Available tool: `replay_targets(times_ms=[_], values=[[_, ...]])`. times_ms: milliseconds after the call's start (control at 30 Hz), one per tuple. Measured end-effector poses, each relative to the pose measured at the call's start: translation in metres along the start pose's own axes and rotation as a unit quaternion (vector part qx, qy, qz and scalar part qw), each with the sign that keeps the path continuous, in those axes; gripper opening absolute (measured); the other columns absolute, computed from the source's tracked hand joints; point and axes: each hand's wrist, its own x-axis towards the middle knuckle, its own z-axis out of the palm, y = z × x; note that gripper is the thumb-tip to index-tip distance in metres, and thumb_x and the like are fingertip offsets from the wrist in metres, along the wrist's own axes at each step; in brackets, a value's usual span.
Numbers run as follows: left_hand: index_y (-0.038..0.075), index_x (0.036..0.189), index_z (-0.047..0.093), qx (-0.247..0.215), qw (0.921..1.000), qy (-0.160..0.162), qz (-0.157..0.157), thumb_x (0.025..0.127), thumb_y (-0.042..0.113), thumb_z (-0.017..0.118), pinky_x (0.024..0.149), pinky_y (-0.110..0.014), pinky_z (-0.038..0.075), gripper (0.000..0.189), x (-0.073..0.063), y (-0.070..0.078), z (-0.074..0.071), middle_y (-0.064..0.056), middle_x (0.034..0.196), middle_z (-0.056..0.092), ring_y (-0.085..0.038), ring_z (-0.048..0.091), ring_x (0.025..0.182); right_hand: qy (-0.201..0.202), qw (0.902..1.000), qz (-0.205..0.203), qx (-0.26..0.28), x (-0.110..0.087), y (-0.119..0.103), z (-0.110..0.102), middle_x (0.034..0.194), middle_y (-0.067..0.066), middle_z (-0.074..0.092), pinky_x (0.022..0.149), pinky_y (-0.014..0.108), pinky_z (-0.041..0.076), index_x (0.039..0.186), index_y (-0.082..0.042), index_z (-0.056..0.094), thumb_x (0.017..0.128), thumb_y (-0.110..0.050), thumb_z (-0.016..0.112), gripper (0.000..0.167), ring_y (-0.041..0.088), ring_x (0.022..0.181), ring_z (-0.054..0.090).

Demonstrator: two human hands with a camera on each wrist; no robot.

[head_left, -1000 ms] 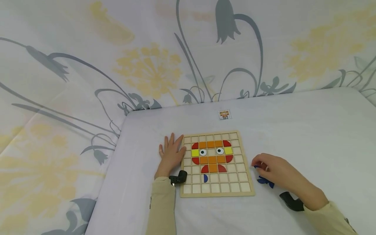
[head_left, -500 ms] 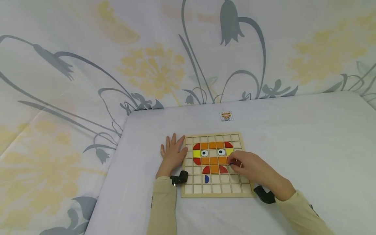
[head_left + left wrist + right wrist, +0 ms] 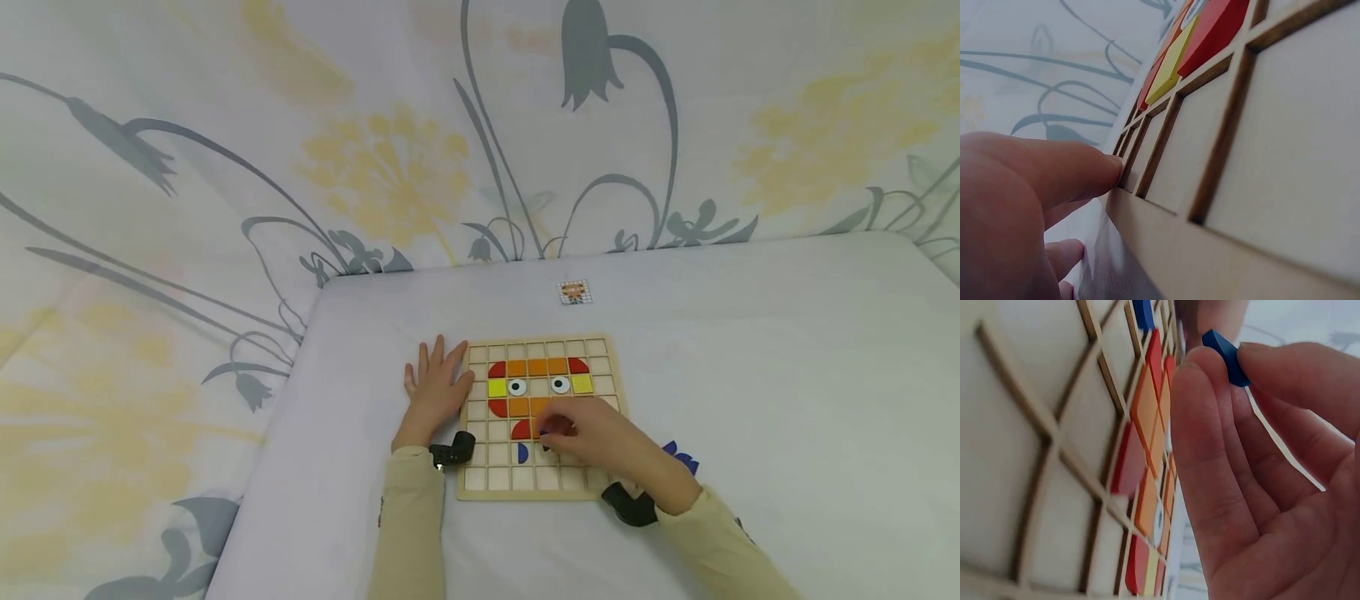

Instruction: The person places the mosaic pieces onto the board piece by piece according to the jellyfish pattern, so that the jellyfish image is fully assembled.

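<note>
A wooden grid board [image 3: 525,495] lies on the white surface, with red, orange and yellow pieces and two eye discs in its cells. One blue half-round piece [image 3: 522,452] sits in a lower cell. My left hand [image 3: 435,396] has its fingers spread at the board's left edge; in the left wrist view a fingertip touches the rim. Over the lower middle of the board, my right hand [image 3: 600,433] pinches a blue piece [image 3: 1227,357] between thumb and forefinger, clear of the cells in the right wrist view.
Several loose blue pieces [image 3: 684,458] lie right of the board, partly behind the right forearm. A small picture card [image 3: 575,292] lies beyond the board. Flowered cloth [image 3: 390,183] rises behind and to the left of the surface.
My right hand has moved left from the loose blue pieces to over the board, carrying one of them. The left hand has stayed at the board's edge.
</note>
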Motion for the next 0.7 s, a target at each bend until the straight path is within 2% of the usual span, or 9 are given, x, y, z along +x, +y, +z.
replay_targets(times_ms=[133, 233, 500, 700], values=[[0.023, 0.139, 0.033, 0.007, 1.0, -0.001, 0.003, 0.091, 0.033, 0.045, 0.099, -0.054, -0.008, 0.051, 0.001, -0.002, -0.004, -0.009, 0.149, 0.006, -0.03, -0.01, 0.134, -0.015, 0.999, 0.008, 0.041, 0.003, -0.008, 0.013, 0.077, -0.015, 0.056, 0.067, 0.022, 0.046, 0.089, -0.02, 0.062, 0.082, -0.018, 0.064, 0.008, 0.004, 0.073, 0.052], [0.023, 0.139, 0.033, 0.016, 0.9999, 0.0, 0.0, 0.091, 0.033, 0.045, 0.099, -0.054, -0.007, 0.051, 0.001, -0.004, -0.007, -0.009, 0.149, 0.006, -0.03, -0.01, 0.134, -0.028, 0.9983, -0.001, 0.051, 0.006, -0.014, 0.021, 0.079, -0.016, 0.057, 0.07, 0.022, 0.046, 0.089, -0.02, 0.062, 0.083, -0.017, 0.063, 0.007, 0.003, 0.074, 0.053], [0.024, 0.14, 0.031, 0.014, 0.9999, -0.008, -0.001, 0.091, 0.033, 0.043, 0.099, -0.053, -0.008, 0.051, 0.001, -0.002, -0.007, -0.009, 0.149, 0.005, -0.029, -0.01, 0.134, -0.03, 0.9994, -0.018, -0.007, 0.005, -0.02, 0.032, 0.069, -0.016, 0.053, 0.06, 0.021, 0.043, 0.082, -0.018, 0.064, 0.08, -0.013, 0.064, 0.006, 0.004, 0.063, 0.048], [0.024, 0.14, 0.031, 0.007, 0.9999, -0.011, 0.0, 0.091, 0.034, 0.043, 0.099, -0.053, -0.008, 0.051, 0.001, -0.001, -0.002, -0.009, 0.149, 0.005, -0.029, -0.01, 0.134, -0.026, 0.9991, -0.02, -0.027, 0.001, -0.019, 0.033, 0.07, -0.016, 0.054, 0.06, 0.019, 0.043, 0.082, -0.017, 0.067, 0.079, -0.013, 0.064, 0.006, 0.003, 0.063, 0.048]])
